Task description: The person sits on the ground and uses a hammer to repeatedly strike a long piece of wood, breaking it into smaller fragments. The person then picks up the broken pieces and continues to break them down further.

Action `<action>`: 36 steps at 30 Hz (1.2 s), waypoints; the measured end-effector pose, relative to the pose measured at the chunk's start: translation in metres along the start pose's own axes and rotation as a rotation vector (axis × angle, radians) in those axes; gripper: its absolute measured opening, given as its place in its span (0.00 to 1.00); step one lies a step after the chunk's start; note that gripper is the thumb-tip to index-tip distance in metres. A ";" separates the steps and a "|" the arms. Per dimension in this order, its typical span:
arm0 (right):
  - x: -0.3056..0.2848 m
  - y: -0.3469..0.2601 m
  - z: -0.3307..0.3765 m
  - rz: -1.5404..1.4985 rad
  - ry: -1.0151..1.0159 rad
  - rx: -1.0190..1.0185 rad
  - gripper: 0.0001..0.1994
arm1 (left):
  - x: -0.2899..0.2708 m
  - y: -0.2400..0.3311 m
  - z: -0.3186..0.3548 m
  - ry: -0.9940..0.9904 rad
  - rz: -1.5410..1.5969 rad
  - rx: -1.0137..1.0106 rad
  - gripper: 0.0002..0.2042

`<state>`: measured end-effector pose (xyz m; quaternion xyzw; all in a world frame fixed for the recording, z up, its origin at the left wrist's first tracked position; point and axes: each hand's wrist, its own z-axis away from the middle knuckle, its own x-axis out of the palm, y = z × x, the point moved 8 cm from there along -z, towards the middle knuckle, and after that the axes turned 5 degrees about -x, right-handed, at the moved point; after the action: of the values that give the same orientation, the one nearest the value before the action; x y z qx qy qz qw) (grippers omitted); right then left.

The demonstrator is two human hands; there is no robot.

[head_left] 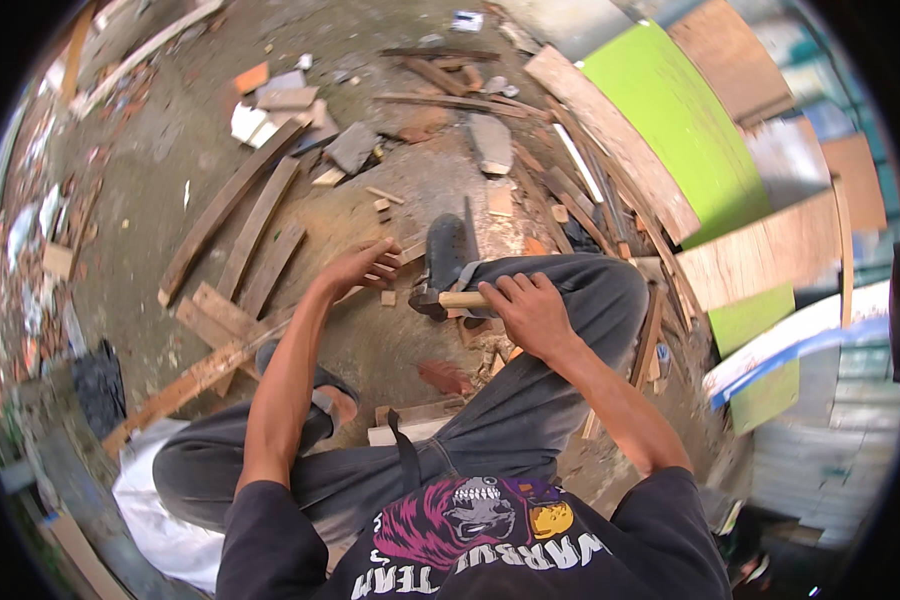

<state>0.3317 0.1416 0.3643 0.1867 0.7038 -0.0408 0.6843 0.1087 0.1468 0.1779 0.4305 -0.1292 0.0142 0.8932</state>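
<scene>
My right hand (pixel 530 314) is closed around the light wooden handle of a hammer (pixel 458 299). The dark hammer head points left, close beside my shoe (pixel 447 250). Farther left, my left hand (pixel 366 268) has its fingers stretched out and slightly apart. It is over or against a long wooden strip (pixel 215 366) that runs from the lower left toward my shoe; whether it touches the wood I cannot tell. A small wood block (pixel 388 298) lies on the ground just below that hand.
Several boards (pixel 232 208) lie on the ground at the left. Rubble and a stone slab (pixel 490 143) are scattered ahead. Plywood sheets, one with a bright green panel (pixel 675 125), lean along the right. A white sack (pixel 170 500) is under my left leg.
</scene>
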 end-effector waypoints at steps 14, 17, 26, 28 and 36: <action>0.050 0.034 0.097 -0.073 0.110 0.316 0.11 | 0.119 0.039 -0.020 0.106 -0.636 0.096 0.11; 0.066 0.031 0.094 -0.081 0.061 0.277 0.06 | 0.113 0.010 -0.032 0.069 -0.642 0.001 0.12; 0.085 0.014 0.076 -0.232 -0.009 0.137 0.07 | 0.092 -0.020 -0.023 -0.223 -0.611 -0.237 0.14; 0.096 0.008 0.078 -0.231 -0.078 0.134 0.07 | 0.093 -0.004 -0.017 -0.289 -0.352 -0.199 0.13; 0.125 -0.002 0.085 -0.252 -0.352 0.045 0.07 | -0.032 0.088 -0.037 0.344 -0.448 0.154 0.15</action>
<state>0.4128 0.1391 0.2367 0.1027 0.5901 -0.1736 0.7817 0.0739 0.2335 0.2153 0.5062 0.1239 -0.1009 0.8475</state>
